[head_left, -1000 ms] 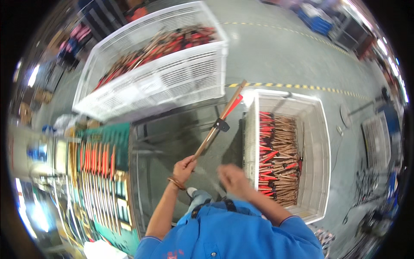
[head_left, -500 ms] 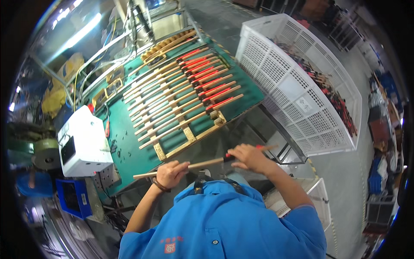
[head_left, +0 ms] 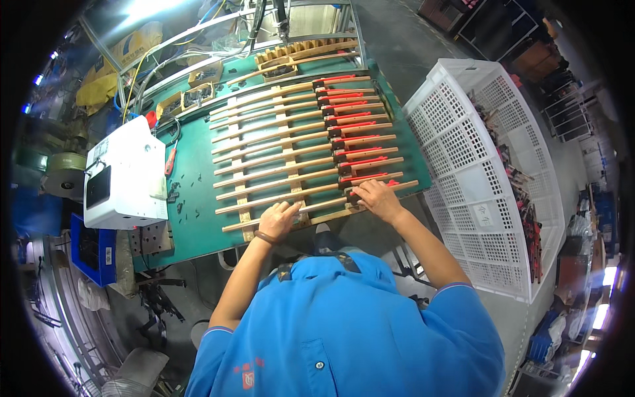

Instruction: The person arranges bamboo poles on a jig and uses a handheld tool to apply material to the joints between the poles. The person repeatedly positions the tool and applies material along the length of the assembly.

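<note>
A wooden stick [head_left: 324, 206] with a black fitting and a red strip near its right end lies along the front of a wooden rack [head_left: 334, 214]. My left hand [head_left: 276, 221] is closed round its left half, and my right hand [head_left: 378, 200] grips it by the black fitting, hiding part of that fitting. Behind it, several like sticks [head_left: 264, 165] rest side by side across the rack, their black fittings and red strips lined up on the right. A green-topped table [head_left: 188, 235] carries the rack.
Left on the table stand a white machine [head_left: 126, 182] and a red-handled tool [head_left: 170, 162] amid black scraps. Small wooden boxes [head_left: 197, 96] hold dark parts at the back. A tall white perforated crate [head_left: 456, 172] with red and black pieces stands right; a blue bin [head_left: 92, 250] sits lower left.
Both hands have moved forward with the stick, from in front of my body to the rack's front edge, where it now lies parallel to the others. The view has shifted too.
</note>
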Action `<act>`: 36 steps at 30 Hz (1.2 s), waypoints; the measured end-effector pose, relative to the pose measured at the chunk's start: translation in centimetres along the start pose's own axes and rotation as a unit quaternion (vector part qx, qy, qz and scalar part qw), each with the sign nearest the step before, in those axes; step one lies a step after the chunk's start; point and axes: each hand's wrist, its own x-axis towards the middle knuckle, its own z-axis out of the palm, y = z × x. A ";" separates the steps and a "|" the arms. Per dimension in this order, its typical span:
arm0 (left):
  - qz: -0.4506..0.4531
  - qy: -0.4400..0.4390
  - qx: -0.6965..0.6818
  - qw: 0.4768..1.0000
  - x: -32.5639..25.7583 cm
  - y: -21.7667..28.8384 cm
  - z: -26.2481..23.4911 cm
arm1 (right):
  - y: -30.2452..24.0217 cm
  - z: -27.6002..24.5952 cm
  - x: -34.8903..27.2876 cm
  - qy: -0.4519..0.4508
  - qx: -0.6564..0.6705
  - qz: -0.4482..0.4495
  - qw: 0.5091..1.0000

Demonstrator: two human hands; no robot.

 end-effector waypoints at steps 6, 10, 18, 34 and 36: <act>-0.041 -0.104 0.005 0.994 0.3 -0.3 0.4 | 1.3 2.3 0.1 -0.039 0.003 0.013 0.999; -0.051 -0.031 0.077 0.995 2.6 2.0 -2.1 | 0.9 -2.1 1.5 0.015 0.100 0.037 0.994; -0.205 -0.074 0.186 0.958 5.8 0.1 0.1 | 2.4 1.7 4.5 0.004 0.085 0.021 0.996; -0.204 -0.058 0.141 0.967 5.0 -1.2 0.4 | 2.9 2.7 5.3 -0.028 0.073 0.024 0.997; -0.196 -0.039 0.124 0.972 5.3 -2.4 -0.8 | 2.5 2.2 5.8 -0.040 0.079 0.034 0.995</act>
